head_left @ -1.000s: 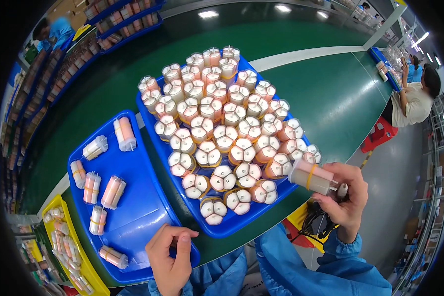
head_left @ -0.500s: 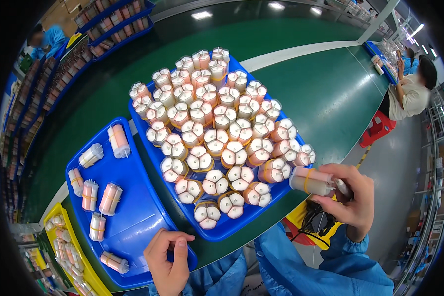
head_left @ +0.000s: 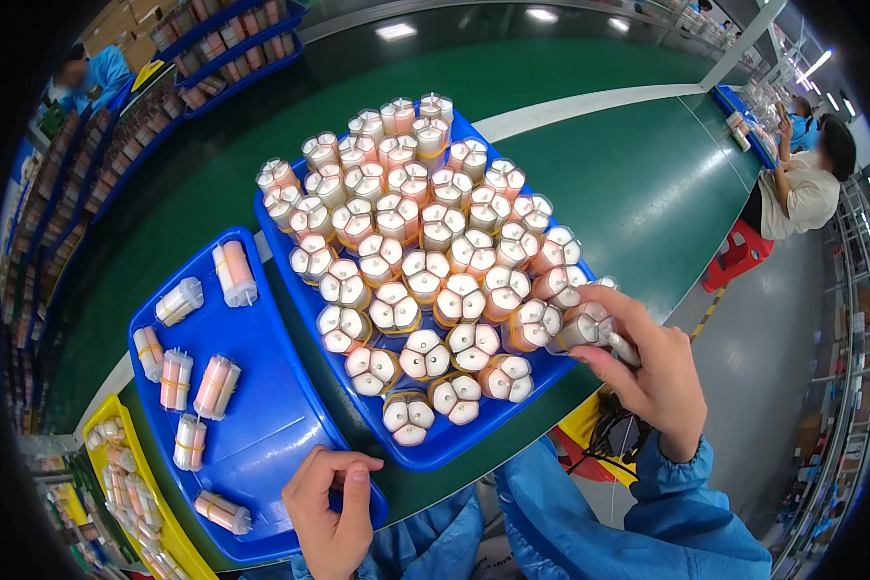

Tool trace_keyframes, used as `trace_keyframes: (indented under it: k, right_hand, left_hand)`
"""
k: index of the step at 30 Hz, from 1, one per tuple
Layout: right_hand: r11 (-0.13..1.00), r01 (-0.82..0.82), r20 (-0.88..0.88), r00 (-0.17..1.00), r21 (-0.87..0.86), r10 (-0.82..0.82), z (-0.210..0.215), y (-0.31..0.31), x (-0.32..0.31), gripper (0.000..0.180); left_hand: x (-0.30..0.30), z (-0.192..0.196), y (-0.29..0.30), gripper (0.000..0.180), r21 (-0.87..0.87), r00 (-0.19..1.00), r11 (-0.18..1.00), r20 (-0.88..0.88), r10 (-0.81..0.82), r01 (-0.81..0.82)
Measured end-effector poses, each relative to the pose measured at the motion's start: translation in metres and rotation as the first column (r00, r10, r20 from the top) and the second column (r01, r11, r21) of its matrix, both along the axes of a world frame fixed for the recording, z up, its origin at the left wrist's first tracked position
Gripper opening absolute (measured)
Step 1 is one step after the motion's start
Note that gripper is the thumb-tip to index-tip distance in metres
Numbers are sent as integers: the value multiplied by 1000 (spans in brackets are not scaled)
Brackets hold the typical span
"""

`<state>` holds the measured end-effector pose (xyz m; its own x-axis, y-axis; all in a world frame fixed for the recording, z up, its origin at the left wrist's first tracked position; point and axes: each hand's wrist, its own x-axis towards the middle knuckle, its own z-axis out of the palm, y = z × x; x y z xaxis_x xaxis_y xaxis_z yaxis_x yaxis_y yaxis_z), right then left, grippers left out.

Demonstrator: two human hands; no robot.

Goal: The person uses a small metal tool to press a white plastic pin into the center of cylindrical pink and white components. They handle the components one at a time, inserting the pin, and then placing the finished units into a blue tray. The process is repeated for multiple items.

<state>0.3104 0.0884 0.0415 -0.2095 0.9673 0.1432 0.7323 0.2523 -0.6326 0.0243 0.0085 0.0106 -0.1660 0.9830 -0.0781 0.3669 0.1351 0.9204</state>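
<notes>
A bundle of three capped clear tubes (head_left: 580, 332), with pale contents, is pinched in my right hand (head_left: 659, 372). It lies tilted at the right edge of a large blue tray (head_left: 454, 447), touching or very near the bundles there. Inside that tray, several similar bundles (head_left: 425, 354) stand upright, white ends up, with yellow bands around them. My left hand (head_left: 331, 507) rests at the near right corner of a second blue tray (head_left: 290, 437), thumb and forefinger apart, nothing between them; its other fingers are mostly hidden. Several banded bundles (head_left: 217, 389) lie on their sides in this second tray.
A yellow tray (head_left: 169, 527) of loose pieces sits at the far left. Stacked blue trays (head_left: 237, 60) of bundles stand at the back left, near a person in blue. The green table (head_left: 638, 208) extends right toward a seated person and a red stool (head_left: 741, 253).
My right hand has moved left and slightly up, bringing the bundle from beside the large tray to its right edge, with the white ends tilted more upward. My left hand stays put.
</notes>
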Motion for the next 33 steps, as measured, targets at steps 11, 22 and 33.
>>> trace_keyframes:
  k: [11,22,33]
  right_hand:
    - [972,-229,-99,970,-47,224,-18,6,14,45]
    - [977,-159,31,987,141,156,-33,3,11,40]
    - [965,-219,-74,970,142,231,-26,7,7,42]
  left_hand:
    - [3,2,0,28,-6,1000,1000,-26,9,-9]
    - [2,-1,0,27,-3,1000,1000,-30,5,-5]
    - [2,-2,-1,26,2,1000,1000,-23,10,-10]
